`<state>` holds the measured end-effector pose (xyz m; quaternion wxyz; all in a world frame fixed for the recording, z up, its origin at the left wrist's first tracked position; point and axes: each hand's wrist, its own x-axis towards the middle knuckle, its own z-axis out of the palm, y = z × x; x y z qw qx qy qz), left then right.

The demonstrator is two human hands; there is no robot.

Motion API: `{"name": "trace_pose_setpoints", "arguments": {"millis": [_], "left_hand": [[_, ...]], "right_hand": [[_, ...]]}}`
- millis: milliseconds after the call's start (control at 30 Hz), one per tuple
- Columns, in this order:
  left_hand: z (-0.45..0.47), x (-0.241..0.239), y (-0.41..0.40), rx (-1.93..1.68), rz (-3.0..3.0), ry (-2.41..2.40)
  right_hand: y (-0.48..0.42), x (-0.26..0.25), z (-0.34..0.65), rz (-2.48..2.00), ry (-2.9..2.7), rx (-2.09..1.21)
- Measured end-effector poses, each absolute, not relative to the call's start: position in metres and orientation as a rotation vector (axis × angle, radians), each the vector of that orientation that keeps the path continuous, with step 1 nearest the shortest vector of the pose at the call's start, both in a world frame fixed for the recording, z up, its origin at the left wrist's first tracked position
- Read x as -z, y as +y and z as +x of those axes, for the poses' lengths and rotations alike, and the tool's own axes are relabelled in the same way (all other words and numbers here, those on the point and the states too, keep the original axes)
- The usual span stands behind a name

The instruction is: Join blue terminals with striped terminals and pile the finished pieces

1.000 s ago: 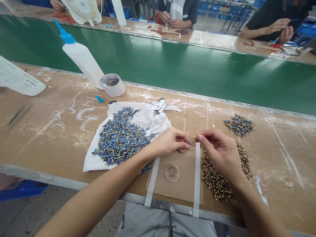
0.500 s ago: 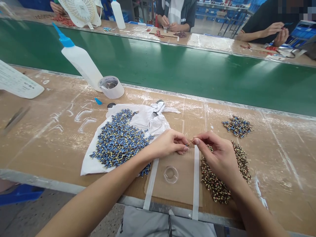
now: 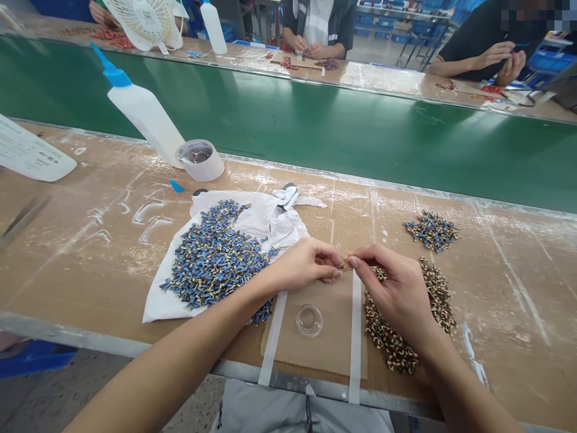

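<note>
My left hand [image 3: 303,263] and my right hand [image 3: 396,291] meet fingertip to fingertip above a taped-down cardboard pad [image 3: 336,337]. Both are closed in a pinch on a thin stick-like part [image 3: 345,263] with a small blue piece at the left fingertips. A heap of small blue parts [image 3: 211,255] lies on a white plastic sheet [image 3: 160,297] left of my left hand. Dark speckled parts [image 3: 387,337] are piled under and beside my right hand. A small clear round dish [image 3: 309,320] sits on the pad below my hands.
A smaller pile of blue parts [image 3: 431,231] lies at the right. A white squeeze bottle with blue tip [image 3: 139,111], a tape roll [image 3: 201,159] and a printed sheet [image 3: 31,157] stand at the left. The green conveyor belt [image 3: 315,126] runs behind; other people's hands [image 3: 311,47] work beyond it.
My hands have stayed pinched together on the thin part and drawn slightly closer. The view has shifted a little, nothing on the table has moved.
</note>
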<state>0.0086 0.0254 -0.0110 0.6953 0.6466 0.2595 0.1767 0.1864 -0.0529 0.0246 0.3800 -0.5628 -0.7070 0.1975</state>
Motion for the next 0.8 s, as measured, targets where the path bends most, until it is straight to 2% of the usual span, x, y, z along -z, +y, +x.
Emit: {"name": "trace_pose_setpoints", "arguments": {"millis": [433,600,800], "left_hand": [[0.009,0.007,0.027,-0.379,1.440,0.601],[0.008,0.007,0.027,-0.349,1.467,0.614],[0.008,0.006,0.029,-0.371,1.524,0.605]], "right_hand": [[-0.052,-0.027,0.190,-1.417,-1.833,-0.576],[-0.056,-0.040,0.198,-1.265,-1.692,-0.829],[-0.062,-0.048,0.183,-0.936,-2.072,-1.086]]}}
